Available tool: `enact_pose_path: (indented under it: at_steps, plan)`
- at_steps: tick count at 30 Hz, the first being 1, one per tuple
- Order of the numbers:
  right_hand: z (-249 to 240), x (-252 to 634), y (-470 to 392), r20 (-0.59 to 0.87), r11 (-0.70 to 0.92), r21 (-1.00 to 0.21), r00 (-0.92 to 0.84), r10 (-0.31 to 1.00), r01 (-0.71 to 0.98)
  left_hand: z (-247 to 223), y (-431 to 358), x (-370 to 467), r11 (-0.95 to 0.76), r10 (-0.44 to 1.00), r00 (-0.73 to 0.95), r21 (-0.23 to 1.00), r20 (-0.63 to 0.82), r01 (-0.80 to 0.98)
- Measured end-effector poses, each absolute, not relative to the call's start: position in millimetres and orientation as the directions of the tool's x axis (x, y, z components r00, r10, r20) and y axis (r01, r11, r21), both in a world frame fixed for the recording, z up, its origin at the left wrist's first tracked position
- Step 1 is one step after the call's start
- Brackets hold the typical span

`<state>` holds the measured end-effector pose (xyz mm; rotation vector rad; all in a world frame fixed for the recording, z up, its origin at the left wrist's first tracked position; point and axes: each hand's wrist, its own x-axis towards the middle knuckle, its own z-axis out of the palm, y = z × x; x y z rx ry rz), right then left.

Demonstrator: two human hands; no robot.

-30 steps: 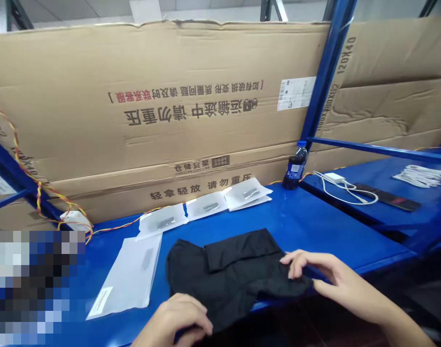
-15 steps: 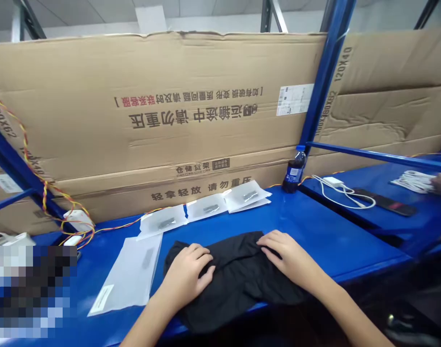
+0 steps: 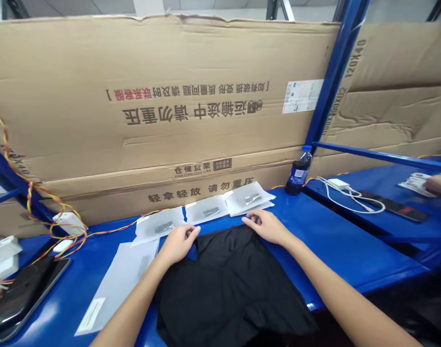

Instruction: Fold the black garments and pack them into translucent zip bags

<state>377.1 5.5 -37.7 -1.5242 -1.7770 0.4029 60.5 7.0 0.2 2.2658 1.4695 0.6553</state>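
A black cloth garment point(image 3: 234, 284) lies spread over the front of the blue shelf, its lower part hanging toward me; its exact kind cannot be told. My left hand point(image 3: 180, 242) is closed at its upper left corner, with thumb and fingers pinched together. At the upper right corner, the curled fingers of my right hand point(image 3: 266, 226) grip the top edge. Left of the cloth lies a frosted plastic bag point(image 3: 124, 274) with a white label. Several smaller frosted bags point(image 3: 207, 209) with dark print sit in a row behind it.
A dark drink bottle point(image 3: 299, 171) stands by the blue post point(image 3: 338, 72). Phones point(image 3: 21, 289) and twisted wires point(image 3: 73, 231) are at left. On the right shelf are a white cable point(image 3: 350, 195), a dark phone point(image 3: 397, 207) and another person's hand point(image 3: 440, 185). Cardboard point(image 3: 191, 62) walls the back.
The garment has gone from bunched to spread flatter and wider, its top edge moved away from me. Both hands have moved forward from lying on the cloth to pinching its top corners.
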Motion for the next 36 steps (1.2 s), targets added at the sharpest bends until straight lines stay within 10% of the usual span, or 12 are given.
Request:
enact_pose_path:
  at_steps: [27, 36]
  plan:
    - [-38, 399, 0, 0.259, 0.232, -0.865, -0.001, 0.966, 0.444, 3, 5, 55, -0.346, 0.930, 0.295, 0.786, 0.218, 0.513]
    - [-36, 421, -75, 0.336, 0.383, -0.725, -0.193, 0.922, 0.573, 9, -69, 50, -0.685, 0.727, 0.587, 0.439, 0.356, 0.581]
